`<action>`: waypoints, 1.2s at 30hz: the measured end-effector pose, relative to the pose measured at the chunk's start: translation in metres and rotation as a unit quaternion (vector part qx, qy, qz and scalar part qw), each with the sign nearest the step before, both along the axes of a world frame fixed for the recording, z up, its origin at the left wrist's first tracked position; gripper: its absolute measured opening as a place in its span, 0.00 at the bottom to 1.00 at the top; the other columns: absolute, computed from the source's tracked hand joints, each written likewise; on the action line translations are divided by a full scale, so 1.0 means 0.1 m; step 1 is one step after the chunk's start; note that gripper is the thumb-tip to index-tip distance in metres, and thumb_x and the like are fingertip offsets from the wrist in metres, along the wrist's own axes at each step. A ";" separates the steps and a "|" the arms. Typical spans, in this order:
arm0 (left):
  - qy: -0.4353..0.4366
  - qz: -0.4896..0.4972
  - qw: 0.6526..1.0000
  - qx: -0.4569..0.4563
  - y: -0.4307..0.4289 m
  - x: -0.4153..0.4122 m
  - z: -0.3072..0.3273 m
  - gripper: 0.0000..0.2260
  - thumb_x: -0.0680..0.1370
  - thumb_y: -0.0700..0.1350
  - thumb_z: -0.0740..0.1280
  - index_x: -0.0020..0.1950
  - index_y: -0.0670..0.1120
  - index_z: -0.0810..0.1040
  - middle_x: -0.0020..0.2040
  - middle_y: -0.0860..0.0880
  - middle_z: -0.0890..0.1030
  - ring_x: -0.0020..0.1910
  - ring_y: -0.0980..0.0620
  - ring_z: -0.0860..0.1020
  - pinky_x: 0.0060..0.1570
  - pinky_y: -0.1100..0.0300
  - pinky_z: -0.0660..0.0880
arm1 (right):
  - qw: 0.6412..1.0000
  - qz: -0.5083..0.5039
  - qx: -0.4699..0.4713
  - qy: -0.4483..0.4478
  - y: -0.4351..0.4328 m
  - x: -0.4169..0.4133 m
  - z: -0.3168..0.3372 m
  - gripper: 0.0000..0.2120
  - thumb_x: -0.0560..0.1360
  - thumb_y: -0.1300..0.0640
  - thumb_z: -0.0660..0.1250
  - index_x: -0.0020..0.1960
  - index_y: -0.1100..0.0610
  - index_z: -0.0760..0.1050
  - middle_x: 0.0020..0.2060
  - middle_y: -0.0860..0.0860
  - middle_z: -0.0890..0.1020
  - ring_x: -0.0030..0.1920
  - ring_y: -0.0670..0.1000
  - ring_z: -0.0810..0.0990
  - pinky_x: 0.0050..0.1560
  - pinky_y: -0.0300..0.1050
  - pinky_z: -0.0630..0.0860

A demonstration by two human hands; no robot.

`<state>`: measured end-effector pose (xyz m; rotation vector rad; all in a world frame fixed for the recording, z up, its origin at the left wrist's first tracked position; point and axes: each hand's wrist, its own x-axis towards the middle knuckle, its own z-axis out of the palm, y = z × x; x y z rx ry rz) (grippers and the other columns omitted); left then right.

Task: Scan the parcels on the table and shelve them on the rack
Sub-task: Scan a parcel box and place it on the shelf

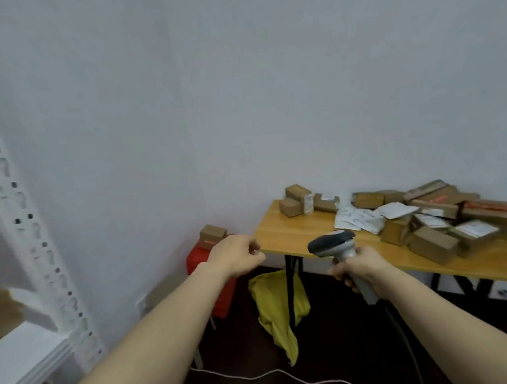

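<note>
Several brown cardboard parcels (431, 243) and white paper mailers (358, 217) lie piled on the wooden table (280, 234) at the right. My right hand (357, 267) grips the handle of a grey barcode scanner (334, 243), its head level with the table's front edge. My left hand (236, 255) hangs in the air left of the table corner, fingers loosely curled, holding nothing. The white rack (30, 361) shows at the far left with its perforated upright (36, 230).
A red stool (221, 292) stands left of the table with a small brown box (213, 235) on it. A yellow bag (277, 304) hangs beside the black table leg. A white cable (269, 374) runs across the dark floor. A brown parcel (2, 310) sits on the rack shelf.
</note>
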<state>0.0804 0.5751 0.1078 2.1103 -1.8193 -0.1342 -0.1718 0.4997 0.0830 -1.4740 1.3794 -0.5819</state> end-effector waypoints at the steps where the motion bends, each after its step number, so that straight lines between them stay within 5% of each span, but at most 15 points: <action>1: 0.001 -0.015 1.000 0.009 -0.20 -0.10 -0.04 0.16 0.73 0.52 0.65 0.59 0.51 0.80 0.57 0.52 0.81 0.57 0.50 0.78 0.55 0.58 0.74 | 1.000 -0.019 0.002 0.000 -0.12 -0.13 -0.03 0.08 0.68 0.66 0.75 0.45 0.63 0.78 0.28 0.55 0.80 0.26 0.51 0.75 0.28 0.42 0.73; 21: 0.046 -0.220 0.963 0.145 -4.35 -1.82 -0.74 0.24 0.73 0.54 0.67 0.69 0.50 0.72 0.54 0.54 0.76 0.50 0.53 0.74 0.47 0.60 0.70 | 0.956 -0.290 0.018 -0.043 -2.90 -1.84 -0.45 0.08 0.69 0.67 0.74 0.45 0.62 0.77 0.32 0.56 0.80 0.28 0.50 0.74 0.29 0.44 0.72; 26: 0.041 -0.230 0.957 0.173 -5.14 -2.35 -1.01 0.26 0.75 0.54 0.66 0.71 0.49 0.69 0.61 0.51 0.76 0.58 0.50 0.75 0.53 0.58 0.72 | 0.944 -0.325 0.023 -0.048 -3.68 -2.27 -0.65 0.09 0.68 0.69 0.73 0.45 0.60 0.76 0.28 0.55 0.78 0.22 0.48 0.73 0.21 0.37 0.70; 30: 0.051 -0.210 0.964 0.157 -5.75 -2.76 -1.22 0.27 0.74 0.54 0.67 0.72 0.47 0.69 0.65 0.48 0.75 0.61 0.48 0.74 0.55 0.56 0.72 | 0.949 -0.308 0.033 -0.060 -4.38 -2.61 -0.83 0.08 0.68 0.70 0.72 0.46 0.64 0.77 0.32 0.59 0.79 0.26 0.51 0.74 0.27 0.43 0.71; 33: 0.052 -0.183 0.968 0.163 -6.16 -3.04 -1.40 0.31 0.74 0.56 0.68 0.74 0.48 0.65 0.69 0.47 0.71 0.66 0.48 0.71 0.60 0.54 0.70 | 0.953 -0.291 0.046 -0.070 -4.85 -2.84 -0.96 0.07 0.69 0.69 0.73 0.44 0.65 0.76 0.24 0.56 0.76 0.23 0.50 0.72 0.25 0.42 0.70; 36: 0.027 -0.171 0.968 0.183 -6.49 -3.25 -1.59 0.38 0.73 0.60 0.69 0.77 0.47 0.58 0.73 0.45 0.65 0.70 0.46 0.66 0.65 0.53 0.67 | 0.957 -0.274 0.062 -0.075 -5.22 -2.99 -1.05 0.09 0.69 0.68 0.74 0.46 0.64 0.76 0.27 0.57 0.77 0.22 0.50 0.72 0.23 0.40 0.70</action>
